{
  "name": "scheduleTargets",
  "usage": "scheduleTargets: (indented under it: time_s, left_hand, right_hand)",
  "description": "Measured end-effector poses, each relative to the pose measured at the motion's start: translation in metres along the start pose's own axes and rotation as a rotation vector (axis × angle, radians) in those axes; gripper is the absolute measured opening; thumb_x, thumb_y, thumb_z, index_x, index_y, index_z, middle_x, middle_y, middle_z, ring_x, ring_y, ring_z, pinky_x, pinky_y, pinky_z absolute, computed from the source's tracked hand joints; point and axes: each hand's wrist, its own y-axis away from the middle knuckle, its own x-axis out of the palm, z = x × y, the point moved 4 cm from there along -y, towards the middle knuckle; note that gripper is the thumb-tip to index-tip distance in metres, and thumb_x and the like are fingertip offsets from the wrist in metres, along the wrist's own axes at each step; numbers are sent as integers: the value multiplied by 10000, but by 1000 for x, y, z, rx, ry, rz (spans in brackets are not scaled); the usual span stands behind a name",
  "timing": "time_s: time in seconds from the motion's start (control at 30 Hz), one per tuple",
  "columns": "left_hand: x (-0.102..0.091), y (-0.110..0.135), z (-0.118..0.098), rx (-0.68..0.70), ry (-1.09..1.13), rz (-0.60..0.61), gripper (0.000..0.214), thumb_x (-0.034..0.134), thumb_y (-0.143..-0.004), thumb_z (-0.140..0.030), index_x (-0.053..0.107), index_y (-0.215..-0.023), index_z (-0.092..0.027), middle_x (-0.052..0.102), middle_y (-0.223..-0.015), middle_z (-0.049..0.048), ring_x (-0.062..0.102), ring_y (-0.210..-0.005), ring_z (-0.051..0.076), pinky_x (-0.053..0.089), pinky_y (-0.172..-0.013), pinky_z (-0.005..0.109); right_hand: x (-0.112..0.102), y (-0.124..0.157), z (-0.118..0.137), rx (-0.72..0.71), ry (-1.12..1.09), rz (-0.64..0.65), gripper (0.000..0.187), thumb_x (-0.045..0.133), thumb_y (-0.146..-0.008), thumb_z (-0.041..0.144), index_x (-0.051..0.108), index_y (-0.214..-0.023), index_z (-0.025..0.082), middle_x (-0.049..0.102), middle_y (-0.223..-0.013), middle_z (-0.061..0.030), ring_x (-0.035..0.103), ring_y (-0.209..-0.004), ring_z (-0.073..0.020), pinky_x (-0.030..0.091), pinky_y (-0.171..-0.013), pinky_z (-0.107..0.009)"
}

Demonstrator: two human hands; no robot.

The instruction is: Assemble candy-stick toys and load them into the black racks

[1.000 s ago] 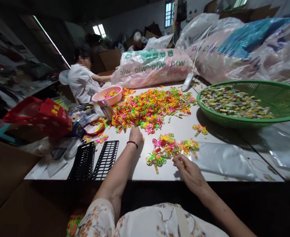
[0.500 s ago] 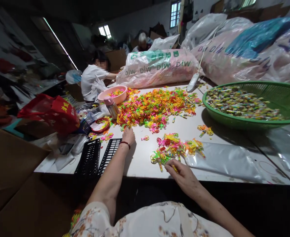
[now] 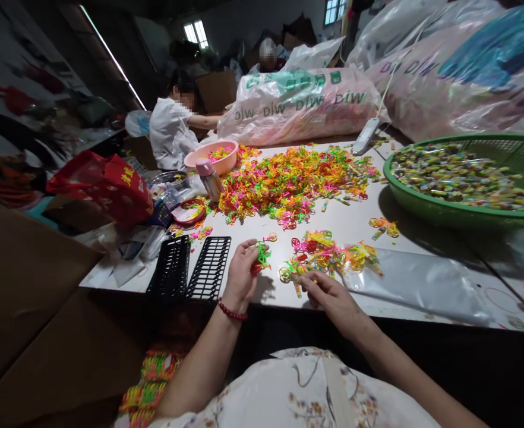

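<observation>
My left hand [image 3: 242,272] is lifted just above the table's near edge, fingers pinched round a few bright plastic rings [image 3: 261,257]. My right hand [image 3: 328,297] rests on the table beside it, fingers closed on a small stick-like piece at the near side of a small heap of coloured rings [image 3: 328,252]. A big pile of the same neon rings [image 3: 289,181] lies farther back on the white table [image 3: 333,223]. A red bead bracelet sits on my left wrist.
Two black plastic grids [image 3: 191,270] lie left of my hands. A green basket [image 3: 444,211] of small wrapped pieces stands at right, a clear plastic bag [image 3: 417,282] before it. A pink bowl [image 3: 212,157], a bottle, a red bag [image 3: 106,184], large sacks [image 3: 302,107] and a seated person [image 3: 170,128] are behind.
My left hand has drawn back from the big pile towards me, lifting a few rings off the table. My right hand stays by the small heap. The view has shifted left.
</observation>
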Motion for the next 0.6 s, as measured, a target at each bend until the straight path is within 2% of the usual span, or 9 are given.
scheduleTargets:
  time_s: [0.1, 0.13, 0.23, 0.33, 0.4, 0.47, 0.57, 0.6]
  left_hand:
    - [22, 31, 8, -56, 122, 57, 376, 722, -725, -305, 559, -1043, -187, 666, -965, 36, 634, -902, 134, 473, -842, 262]
    - [27, 37, 12, -62, 136, 65, 350, 716, -735, -302, 569, -1032, -187, 661, -968, 33, 628, -895, 131, 472, -840, 260]
    - [36, 48, 26, -63, 122, 84, 305, 686, -773, -316, 568, -1026, -194, 636, -936, 18, 604, -827, 117, 474, -793, 254]
    - [34, 51, 32, 9, -109, 79, 304, 653, -809, -334, 564, -1073, -210, 610, -989, 33, 579, -862, 133, 468, -774, 254]
    - [33, 55, 26, 139, -326, 28, 320, 644, -823, -341, 577, -1111, -221, 575, -1121, 64, 552, -978, 160, 457, -814, 260]
    - [37, 59, 21, 198, -449, 65, 329, 621, -845, -372, 578, -1136, -227, 557, -1161, 74, 543, -998, 169, 453, -812, 260]
    - [49, 64, 30, 42, -418, 266, 273, 550, -883, -451, 582, -988, -201, 578, -888, 20, 535, -757, 130, 442, -678, 244]
    - [52, 64, 34, -12, -367, 287, 275, 537, -887, -466, 566, -902, -193, 544, -793, -7, 500, -684, 112, 423, -634, 233]
  right_hand:
    - [13, -3, 1, 31, -42, 12, 421, 566, -842, 569, 603, -1046, 203, 459, -667, 41, 373, -529, -98, 316, -480, -227]
    - [16, -3, 1, 10, -31, 7, 411, 596, -826, 556, 606, -1030, 200, 467, -676, 40, 389, -549, -99, 327, -497, -228]
    - [19, -3, 0, -74, 48, -1, 334, 616, -823, 519, 578, -807, 187, 464, -664, 43, 414, -586, -101, 348, -538, -227]
    - [11, 1, 1, -153, 261, -57, 326, 545, -884, 454, 514, -694, 190, 445, -614, 40, 406, -559, -107, 329, -526, -235]
    - [3, 5, 6, -270, 509, -146, 280, 515, -904, 372, 517, -690, 192, 467, -619, 22, 426, -563, -118, 332, -545, -248]
    - [0, 9, 10, -420, 762, -214, 214, 496, -899, 276, 537, -706, 191, 511, -661, -5, 463, -590, -132, 343, -574, -258]
    - [8, 13, 10, -586, 959, -189, 151, 466, -864, 154, 580, -770, 185, 563, -717, -41, 506, -615, -151, 365, -577, -260]
    - [12, 13, 9, -616, 974, -162, 157, 457, -853, 127, 590, -790, 182, 573, -726, -50, 516, -619, -157, 374, -575, -262]
